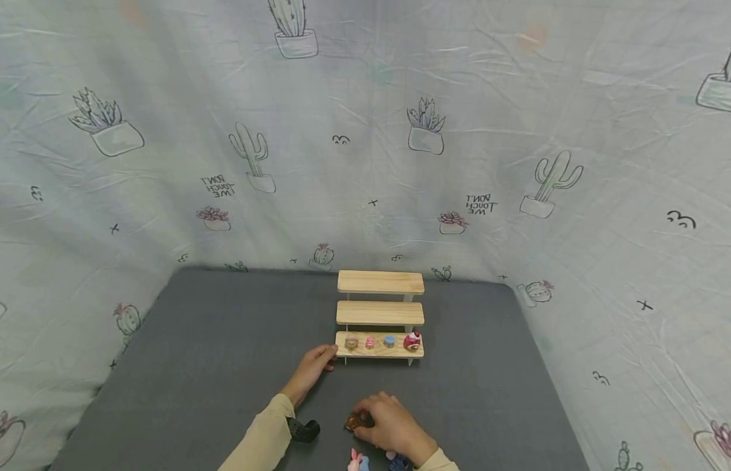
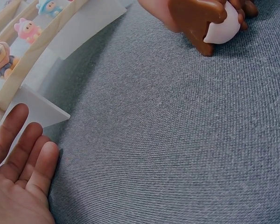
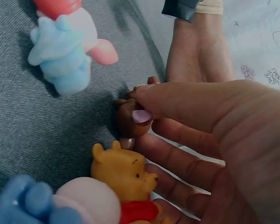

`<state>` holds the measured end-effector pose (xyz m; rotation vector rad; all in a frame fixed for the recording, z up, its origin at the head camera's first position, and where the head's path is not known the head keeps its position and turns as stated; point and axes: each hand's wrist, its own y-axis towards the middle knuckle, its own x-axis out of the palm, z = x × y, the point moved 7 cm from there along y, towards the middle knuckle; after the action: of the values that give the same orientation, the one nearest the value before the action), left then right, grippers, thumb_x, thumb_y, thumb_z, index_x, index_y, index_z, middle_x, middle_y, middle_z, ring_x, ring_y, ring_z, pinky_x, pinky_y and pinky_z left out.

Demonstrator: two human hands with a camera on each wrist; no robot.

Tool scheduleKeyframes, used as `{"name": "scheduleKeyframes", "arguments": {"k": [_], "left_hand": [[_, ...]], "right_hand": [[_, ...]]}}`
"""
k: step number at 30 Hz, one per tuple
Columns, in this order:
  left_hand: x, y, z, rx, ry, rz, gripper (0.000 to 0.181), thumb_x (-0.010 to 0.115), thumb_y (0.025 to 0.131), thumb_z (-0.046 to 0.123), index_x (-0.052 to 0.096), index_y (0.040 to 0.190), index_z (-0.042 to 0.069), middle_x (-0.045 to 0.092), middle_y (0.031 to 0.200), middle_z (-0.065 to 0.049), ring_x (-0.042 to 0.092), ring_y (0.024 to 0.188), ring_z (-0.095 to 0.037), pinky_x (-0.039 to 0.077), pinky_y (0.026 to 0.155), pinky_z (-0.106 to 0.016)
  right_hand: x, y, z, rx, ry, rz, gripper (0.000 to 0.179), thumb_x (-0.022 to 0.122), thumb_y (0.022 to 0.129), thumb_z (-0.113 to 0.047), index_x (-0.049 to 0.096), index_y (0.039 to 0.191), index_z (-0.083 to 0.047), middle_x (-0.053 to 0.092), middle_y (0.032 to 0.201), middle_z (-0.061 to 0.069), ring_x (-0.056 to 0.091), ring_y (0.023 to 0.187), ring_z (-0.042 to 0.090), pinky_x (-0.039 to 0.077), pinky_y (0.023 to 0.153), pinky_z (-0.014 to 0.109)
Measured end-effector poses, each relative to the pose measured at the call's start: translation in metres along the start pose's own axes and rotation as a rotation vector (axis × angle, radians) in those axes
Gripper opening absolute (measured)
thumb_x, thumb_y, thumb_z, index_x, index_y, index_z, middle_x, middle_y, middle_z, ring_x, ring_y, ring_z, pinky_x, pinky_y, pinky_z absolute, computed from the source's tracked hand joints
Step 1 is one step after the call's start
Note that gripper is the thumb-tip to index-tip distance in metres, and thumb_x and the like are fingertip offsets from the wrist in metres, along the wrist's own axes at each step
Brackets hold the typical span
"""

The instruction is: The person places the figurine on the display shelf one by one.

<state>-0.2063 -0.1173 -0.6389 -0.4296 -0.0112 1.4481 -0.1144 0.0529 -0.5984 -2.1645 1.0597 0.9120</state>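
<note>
My right hand (image 1: 394, 425) pinches a small brown figurine (image 1: 352, 422) between thumb and fingertips, low over the grey cloth. In the left wrist view a rounded pale part shows on the brown figurine (image 2: 196, 25). My left hand (image 1: 311, 369) is at the left end of the lowest wooden shelf (image 1: 379, 353), its fingertips right at the edge. The left wrist view shows the fingers (image 2: 44, 163) loosely extended beside the white support. Along that shelf stand a brownish figurine (image 1: 351, 343), a pink one (image 1: 370, 343), a blue one (image 1: 389, 341) and a larger red one (image 1: 412, 341).
Two more wooden tiers, the middle (image 1: 379, 313) and the top (image 1: 379, 282), rise behind. Near my right hand are a yellow bear figurine (image 3: 123, 168) in red, a blue-and-white figurine (image 3: 86, 203) and a light-blue one (image 3: 63, 56). Patterned fabric (image 1: 365, 163) hangs behind the table.
</note>
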Motion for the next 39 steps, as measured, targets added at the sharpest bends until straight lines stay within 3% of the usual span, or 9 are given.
{"name": "scheduleKeyframes", "arguments": {"k": [6, 19, 32, 39], "left_hand": [[-0.001, 0.001, -0.001, 0.002, -0.018, -0.033, 0.047, 0.053, 0.104, 0.044, 0.068, 0.117, 0.001, 0.066, 0.115, -0.013, 0.064, 0.096, -0.020, 0.052, 0.083, -0.032], [-0.002, 0.004, -0.004, 0.005, -0.003, -0.058, 0.054, 0.055, 0.102, 0.051, 0.067, 0.119, 0.002, 0.066, 0.117, -0.011, 0.065, 0.098, -0.019, 0.053, 0.088, -0.035], [-0.001, 0.005, -0.005, 0.003, 0.001, -0.065, 0.054, 0.054, 0.102, 0.051, 0.067, 0.117, 0.001, 0.066, 0.116, -0.012, 0.064, 0.097, -0.018, 0.053, 0.087, -0.035], [0.000, 0.004, -0.005, 0.007, -0.012, -0.067, 0.053, 0.054, 0.102, 0.049, 0.067, 0.117, 0.000, 0.066, 0.116, -0.013, 0.064, 0.098, -0.019, 0.053, 0.087, -0.034]], "right_hand": [[0.003, 0.001, 0.003, -0.008, 0.016, -0.009, 0.021, 0.080, 0.087, -0.029, 0.075, 0.105, -0.021, 0.061, 0.082, -0.016, 0.046, 0.074, -0.001, 0.039, 0.066, 0.020], [0.012, 0.003, 0.010, -0.002, -0.028, 0.016, 0.019, 0.081, 0.085, -0.036, 0.074, 0.098, -0.024, 0.057, 0.084, -0.018, 0.045, 0.077, -0.003, 0.041, 0.066, 0.020], [0.011, 0.003, 0.011, 0.002, 0.060, 0.033, 0.013, 0.077, 0.088, -0.034, 0.072, 0.090, -0.022, 0.053, 0.080, -0.016, 0.043, 0.073, -0.001, 0.039, 0.060, 0.019], [0.013, 0.003, 0.017, 0.047, 0.199, -0.003, 0.017, 0.075, 0.090, -0.032, 0.072, 0.094, -0.017, 0.057, 0.084, -0.013, 0.047, 0.076, -0.001, 0.043, 0.065, 0.020]]}}
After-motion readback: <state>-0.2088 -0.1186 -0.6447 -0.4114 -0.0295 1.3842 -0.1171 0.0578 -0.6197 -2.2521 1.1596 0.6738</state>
